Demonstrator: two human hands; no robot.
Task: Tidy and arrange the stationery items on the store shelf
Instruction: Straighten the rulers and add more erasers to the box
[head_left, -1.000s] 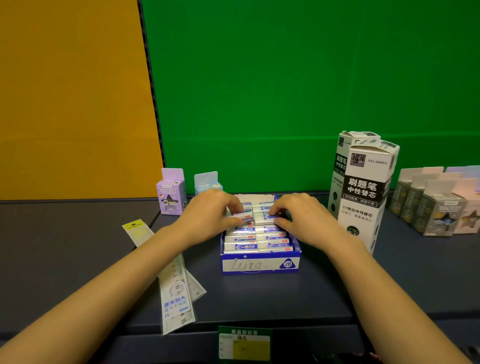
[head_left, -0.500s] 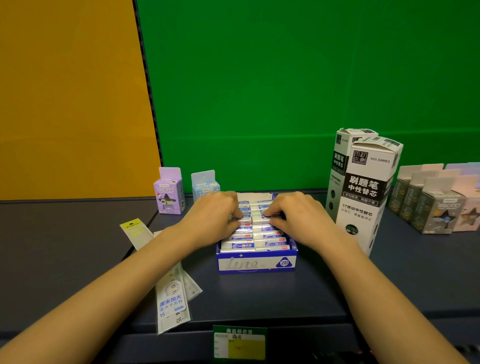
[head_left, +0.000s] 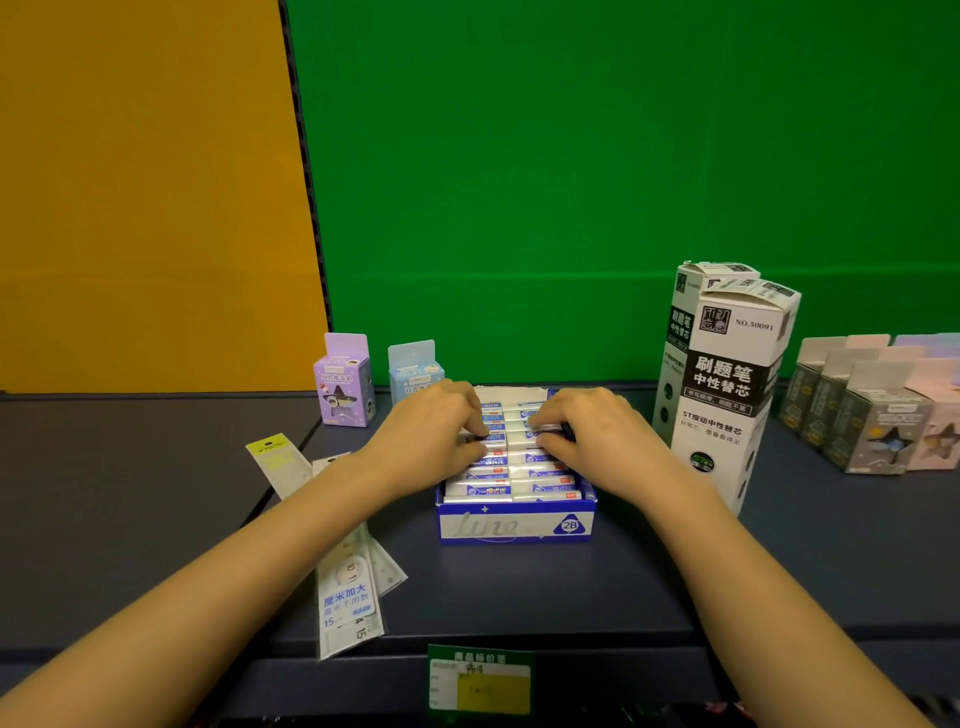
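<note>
Left hand (head_left: 428, 436): fingers curled, fingertips and thumb pinching a left-column eraser (head_left: 492, 441) about mid-row in the eraser box (head_left: 514, 526). Right hand (head_left: 595, 436): same pose, curled fingers and thumb pinching a right-column eraser (head_left: 551, 429) at roughly the same row. Both erasers sit in among the others, not lifted clear of the box. Hands nearly meet over the box middle, knuckles up. Bare forearms come in from the bottom corners.

Box: blue and white, open top, "2B" on the front wall. White erasers with blue sleeves are packed in two columns. It sits centre on the dark shelf (head_left: 571, 587), back end near the green back panel (head_left: 571, 182).

Left of the box: packaged rulers (head_left: 347, 597) lie flat at an angle, partly under the left forearm, near end reaching the shelf's front edge. A yellow-topped ruler sleeve (head_left: 275, 452) lies further back. Behind the left hand stand a purple small box (head_left: 343, 387) and a pale blue small box (head_left: 415, 371), upright, side by side. The blue one is partly hidden by the hand.

Right of the box: tall white-and-black refill carton (head_left: 727, 395), upright, just beside the right wrist, with a second carton (head_left: 680, 332) behind it. Far right: row of grey small boxes (head_left: 872, 431).

Green-and-yellow price tag (head_left: 480, 680) on the shelf's front lip, below the box. Orange panel (head_left: 145, 182) left of the green one.
</note>
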